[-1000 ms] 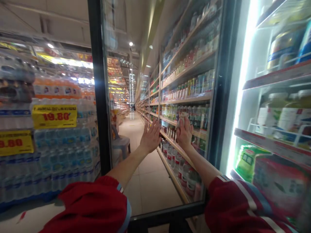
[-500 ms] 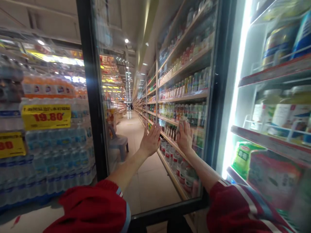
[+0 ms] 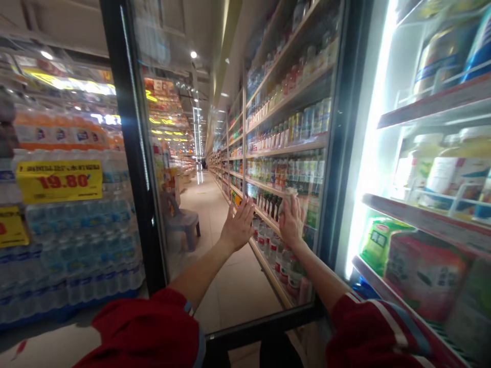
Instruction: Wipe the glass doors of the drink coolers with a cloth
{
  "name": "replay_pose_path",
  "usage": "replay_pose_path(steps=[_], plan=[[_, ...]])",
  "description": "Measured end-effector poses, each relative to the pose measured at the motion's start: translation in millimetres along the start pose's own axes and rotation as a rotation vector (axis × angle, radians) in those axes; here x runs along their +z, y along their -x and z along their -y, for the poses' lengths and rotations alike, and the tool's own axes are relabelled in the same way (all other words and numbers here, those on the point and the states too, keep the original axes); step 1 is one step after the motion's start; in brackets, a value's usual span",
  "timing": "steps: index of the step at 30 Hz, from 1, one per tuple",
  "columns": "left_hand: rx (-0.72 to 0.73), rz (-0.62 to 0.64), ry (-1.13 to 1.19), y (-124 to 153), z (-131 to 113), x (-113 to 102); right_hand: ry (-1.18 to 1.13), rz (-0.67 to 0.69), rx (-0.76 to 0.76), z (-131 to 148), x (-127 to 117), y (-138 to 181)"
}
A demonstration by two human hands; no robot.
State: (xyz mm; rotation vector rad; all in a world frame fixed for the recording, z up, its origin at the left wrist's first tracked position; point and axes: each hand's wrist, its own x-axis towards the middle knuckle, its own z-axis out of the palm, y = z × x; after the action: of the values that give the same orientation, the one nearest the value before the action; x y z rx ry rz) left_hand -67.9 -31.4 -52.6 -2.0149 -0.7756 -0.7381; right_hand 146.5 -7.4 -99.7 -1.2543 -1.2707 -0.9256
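A tall glass door (image 3: 245, 301) with a black frame stands open in front of me. My left hand (image 3: 237, 227) lies flat against the glass, its fingers stretched out and nothing in it. To its right, my right hand (image 3: 292, 224) presses a crumpled whitish cloth (image 3: 292, 192) on the pane. Only bits of the cloth show past the fingertips and at the side; the palm and the rest of it are hidden. Both forearms reach up out of red sleeves.
On the right is a lit fridge (image 3: 368, 202) with shelves of bottles, cans and packs. Stacked water bottles (image 3: 84, 220) with a yellow price sign (image 3: 59, 181) stand on the left. A grey plastic stool (image 3: 183, 221) and long drink shelves show through the glass.
The view has turned slightly, so the bottle stack and door frame sit further left. Both hands stay on the glass in nearly the same places.
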Motion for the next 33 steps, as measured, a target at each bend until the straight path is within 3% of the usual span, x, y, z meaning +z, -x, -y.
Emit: replay_pose_path(steps=[3,10,12,16,18,23,26,31,33], plan=[[0.01,0.005,0.011,3.4,-3.9,3.7,0.008,-0.04,0.085,-15.6,-1.5,10.0],[0.029,0.006,0.024,8.6,-16.2,11.2,-0.035,0.141,-0.211,29.1,0.5,38.6],[0.023,-0.002,0.023,10.9,-15.6,11.8,-0.033,0.118,-0.183,25.8,-0.2,37.0],[0.016,0.0,0.02,17.1,-14.3,15.6,-0.01,-0.014,0.03,-0.6,-3.6,33.9],[0.019,0.01,0.02,20.9,-15.7,18.0,-0.014,-0.012,0.049,-3.4,-3.9,38.8],[0.001,0.031,0.023,36.0,-16.1,19.8,-0.057,0.129,-0.191,36.4,1.7,63.9],[-0.034,0.062,0.015,48.3,-7.5,17.1,-0.061,0.153,-0.256,50.8,3.7,65.7],[-0.099,0.065,0.016,68.8,9.9,11.7,-0.039,0.099,-0.074,41.9,2.1,47.7],[-0.12,0.054,0.018,76.3,13.6,10.3,-0.054,0.11,-0.086,48.6,3.0,48.2]])
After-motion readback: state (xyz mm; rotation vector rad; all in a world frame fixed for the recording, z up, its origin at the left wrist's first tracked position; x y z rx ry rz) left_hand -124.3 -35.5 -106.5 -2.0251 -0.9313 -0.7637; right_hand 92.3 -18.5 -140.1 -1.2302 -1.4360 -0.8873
